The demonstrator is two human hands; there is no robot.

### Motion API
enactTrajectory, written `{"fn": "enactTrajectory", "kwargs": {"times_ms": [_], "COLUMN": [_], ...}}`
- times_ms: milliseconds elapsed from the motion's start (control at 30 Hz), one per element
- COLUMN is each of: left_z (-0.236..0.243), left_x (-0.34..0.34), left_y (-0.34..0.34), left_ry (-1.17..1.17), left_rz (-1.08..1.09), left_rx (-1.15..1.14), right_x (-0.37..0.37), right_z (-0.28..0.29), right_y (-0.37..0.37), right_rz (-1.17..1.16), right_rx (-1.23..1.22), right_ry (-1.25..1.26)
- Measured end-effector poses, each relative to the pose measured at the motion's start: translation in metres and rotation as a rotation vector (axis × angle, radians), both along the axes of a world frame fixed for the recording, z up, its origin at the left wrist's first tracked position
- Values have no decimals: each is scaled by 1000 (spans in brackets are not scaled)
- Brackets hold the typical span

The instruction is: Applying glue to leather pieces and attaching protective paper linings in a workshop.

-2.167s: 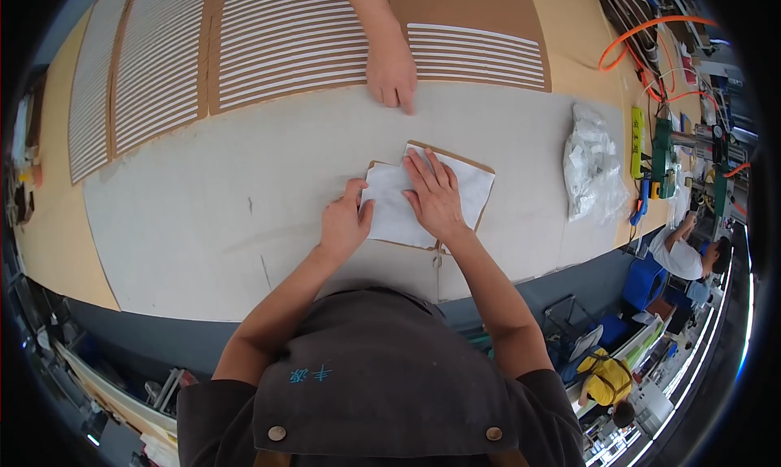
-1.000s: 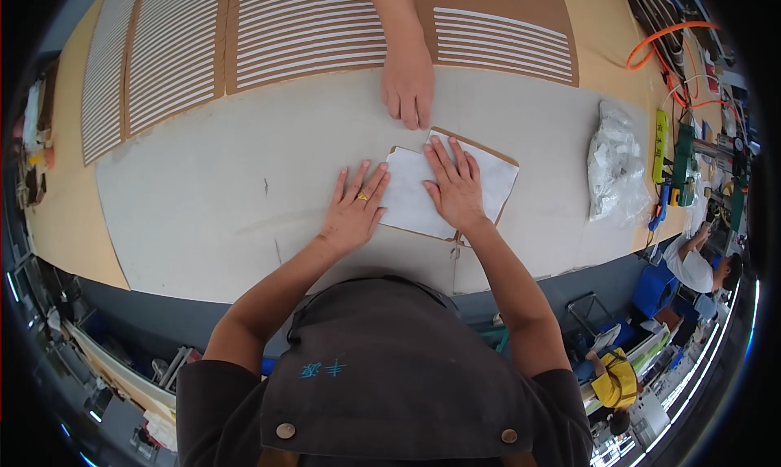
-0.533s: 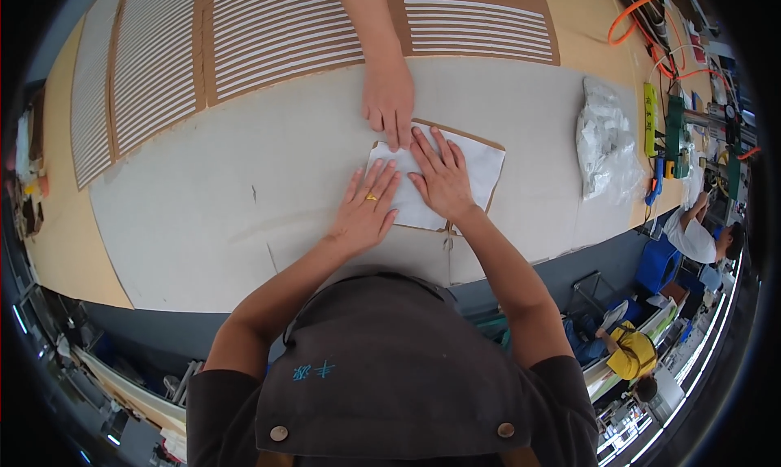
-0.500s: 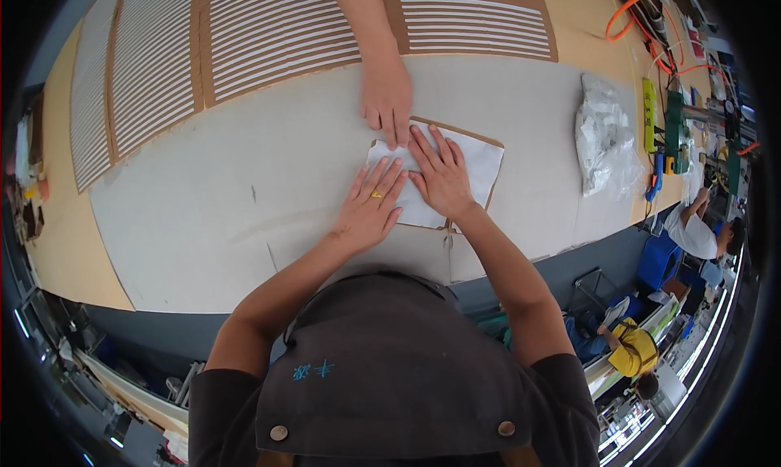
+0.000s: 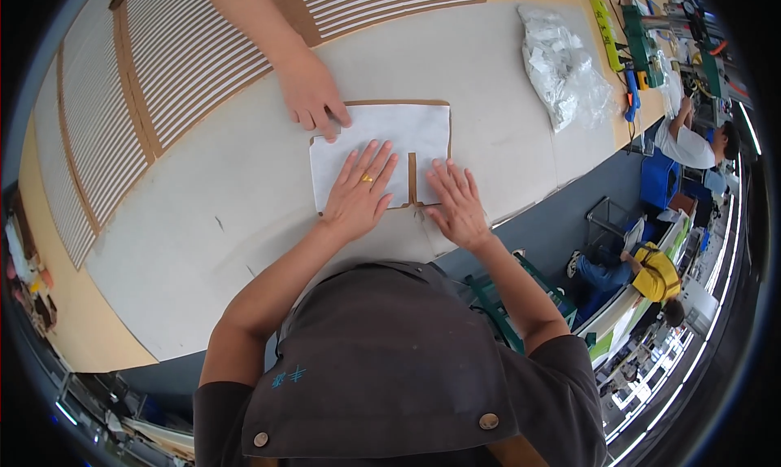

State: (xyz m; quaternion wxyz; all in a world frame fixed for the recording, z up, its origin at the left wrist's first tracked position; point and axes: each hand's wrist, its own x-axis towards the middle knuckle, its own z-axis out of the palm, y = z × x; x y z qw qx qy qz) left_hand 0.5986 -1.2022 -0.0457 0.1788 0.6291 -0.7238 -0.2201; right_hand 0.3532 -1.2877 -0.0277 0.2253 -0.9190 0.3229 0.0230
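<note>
A white sheet (image 5: 366, 128) lies over a brown cardboard piece (image 5: 412, 174), whose edge shows at the far and right sides and in a narrow slot at the near side. My left hand (image 5: 359, 192), with a yellow ring on one finger, rests flat on the sheet left of the slot. To the right of the slot, my right hand (image 5: 460, 203) lies with fingers spread over the sheet's near right corner. Another person's hand (image 5: 313, 91) reaches in from the far side and touches the sheet's far left corner with its fingertips.
Brown boards with rows of white strips (image 5: 191, 56) lie along the table's far left. A clear plastic bag (image 5: 561, 68) sits at the right, beside a yellow-green power strip (image 5: 606, 32) and a blue-handled tool (image 5: 631, 95). The grey table covering (image 5: 203, 223) ends near my body.
My right hand has slid from the sheet's far middle to its near right corner, uncovering the slot. My left hand sits further onto the sheet. The whole view has turned.
</note>
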Motion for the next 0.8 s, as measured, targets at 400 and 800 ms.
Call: {"fn": "enactTrajectory", "kwargs": {"times_ms": [400,800], "left_z": [-20,-23], "left_x": [-15,-27], "left_y": [-86,-98], "left_ry": [-131,-246], "left_rz": [-183,-225], "left_rx": [-102,-108], "right_x": [-6,-7], "right_z": [-28,-28], "right_y": [26,28], "right_rz": [42,33], "right_rx": [-58,-59], "right_ry": [49,17]}}
